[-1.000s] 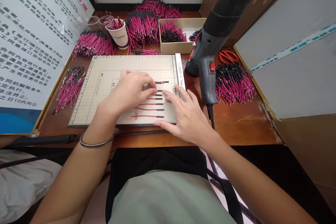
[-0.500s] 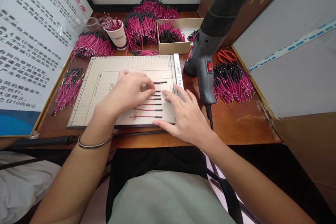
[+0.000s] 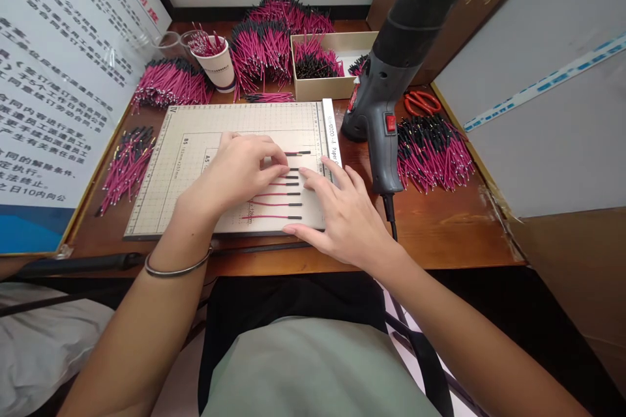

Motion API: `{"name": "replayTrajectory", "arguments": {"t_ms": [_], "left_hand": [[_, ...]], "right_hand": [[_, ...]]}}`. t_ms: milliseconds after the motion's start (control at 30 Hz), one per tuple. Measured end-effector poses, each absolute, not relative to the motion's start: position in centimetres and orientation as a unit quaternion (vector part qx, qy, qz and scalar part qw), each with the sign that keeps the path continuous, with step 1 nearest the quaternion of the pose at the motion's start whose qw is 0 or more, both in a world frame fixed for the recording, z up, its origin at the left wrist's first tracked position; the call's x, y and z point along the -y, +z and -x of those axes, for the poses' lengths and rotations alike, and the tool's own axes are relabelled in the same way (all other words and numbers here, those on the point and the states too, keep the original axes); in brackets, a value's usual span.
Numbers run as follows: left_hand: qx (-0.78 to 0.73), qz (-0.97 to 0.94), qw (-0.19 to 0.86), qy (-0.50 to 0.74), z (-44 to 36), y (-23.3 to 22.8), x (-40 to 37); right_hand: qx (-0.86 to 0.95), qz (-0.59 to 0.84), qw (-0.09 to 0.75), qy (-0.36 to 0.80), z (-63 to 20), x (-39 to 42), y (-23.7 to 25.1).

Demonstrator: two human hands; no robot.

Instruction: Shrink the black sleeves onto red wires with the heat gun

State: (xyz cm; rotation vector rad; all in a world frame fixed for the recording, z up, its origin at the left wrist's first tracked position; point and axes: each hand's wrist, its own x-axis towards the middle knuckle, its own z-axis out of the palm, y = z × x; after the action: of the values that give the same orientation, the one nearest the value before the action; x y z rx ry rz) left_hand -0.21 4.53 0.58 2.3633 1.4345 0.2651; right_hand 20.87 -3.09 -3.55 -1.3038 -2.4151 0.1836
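Note:
Several pink wires with black sleeves on their right ends lie in a row across the gridded board of a paper cutter (image 3: 161,163). My left hand (image 3: 239,166) rests over the board with its thumb and forefinger closed on a wire (image 3: 294,169); only that wire's black end shows past the thumb. Spread on the board's right side, my right hand (image 3: 345,212) has its forefinger tip at the black end and holds nothing. Below the hands lie more sleeved wires (image 3: 293,204). Another wire (image 3: 303,152) sits above, its left part hidden by my left hand.
A grey heat gun (image 3: 384,117) stands nozzle-up to the right, beside a wire pile (image 3: 433,156) and red-handled pliers (image 3: 423,103). Behind the board are a paper cup (image 3: 218,68) of wires, a large wire heap (image 3: 261,55) and an open box (image 3: 325,88).
My right forefinger has shifted slightly left, up to the black end of the wire. My left hand has stayed nearly still.

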Motion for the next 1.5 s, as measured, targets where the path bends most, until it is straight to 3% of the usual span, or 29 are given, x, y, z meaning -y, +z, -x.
{"name": "replayTrajectory", "arguments": {"t_ms": [767,1033,1500], "left_hand": [[-0.518,-0.838,0.150,0.082,-0.4,1.3,-4.3],[-0.561,-0.821,0.073,0.081,-1.9,1.4,-4.8],[-0.540,-0.831,0.118,0.058,-0.8,1.3,-4.8]], "right_hand": [[0.850,0.476,0.215,0.062,-21.0,3.3,-3.6],[0.847,0.476,0.232,0.057,-21.0,3.3,-3.7],[0.815,0.553,0.136,0.110,-20.6,2.6,-2.3]]}}
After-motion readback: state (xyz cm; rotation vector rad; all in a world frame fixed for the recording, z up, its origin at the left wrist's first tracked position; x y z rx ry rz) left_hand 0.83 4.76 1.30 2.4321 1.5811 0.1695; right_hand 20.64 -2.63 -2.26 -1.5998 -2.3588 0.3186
